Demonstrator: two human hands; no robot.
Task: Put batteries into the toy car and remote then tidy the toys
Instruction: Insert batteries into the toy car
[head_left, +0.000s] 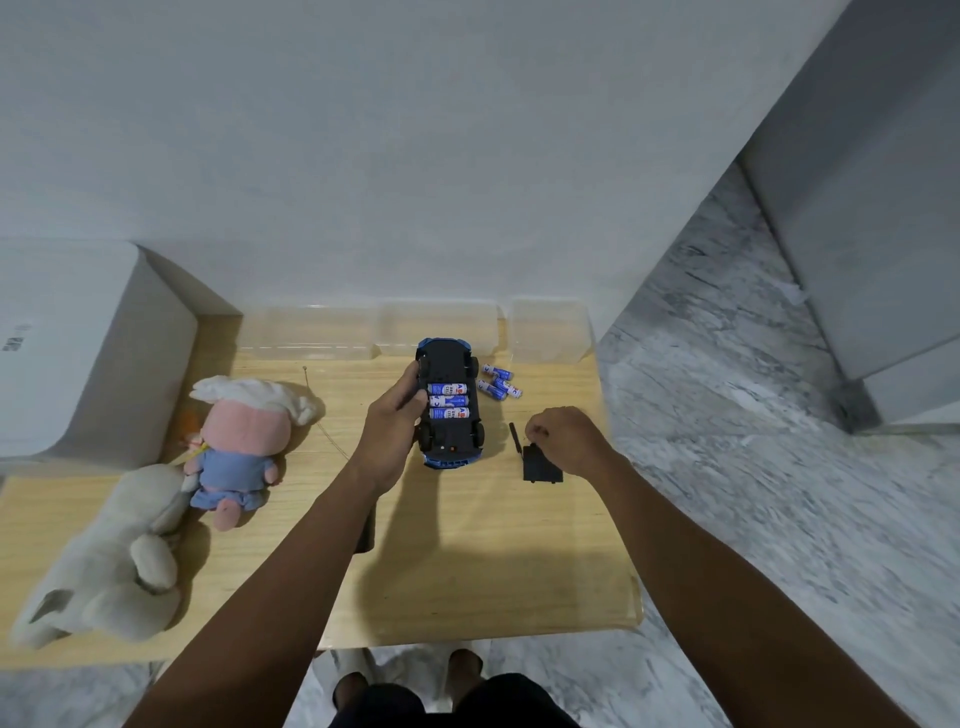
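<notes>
Pale wood tabletop (467, 561) fills the middle of my view, set against a plain white wall, with grey marbled floor (753, 467) off to my right and below the near edge. Along the far edge of the table I can see three clear plastic containers (439, 327) in a row. My left hand (392, 431) grips the toy car (449, 402) by its left side, fingers curled round the body near the wheel; the car lies upside down, its dark underside facing up, blue bodywork showing at both ends. Three blue and white batteries (448, 401) sit side by side in its open compartment. Just right of the car, near its far end, a small cluster of loose batteries (498, 382) lies on the wood. My right hand (563, 439) is down at the flat black cover (540, 462), which lies on the table right of the car; the fingers are curled at its far edge, beside a thin black strip, though I cannot tell whether they actually pinch it. On the left side of the table a pink plush doll (236, 447) in a blue outfit and white hat lies on its back, touching a grey plush rabbit (114, 561) that sprawls toward the near left corner. A white box-shaped appliance (78, 353) stands behind them. A thin wire (324, 415) trails across the wood between the doll and my left hand.
</notes>
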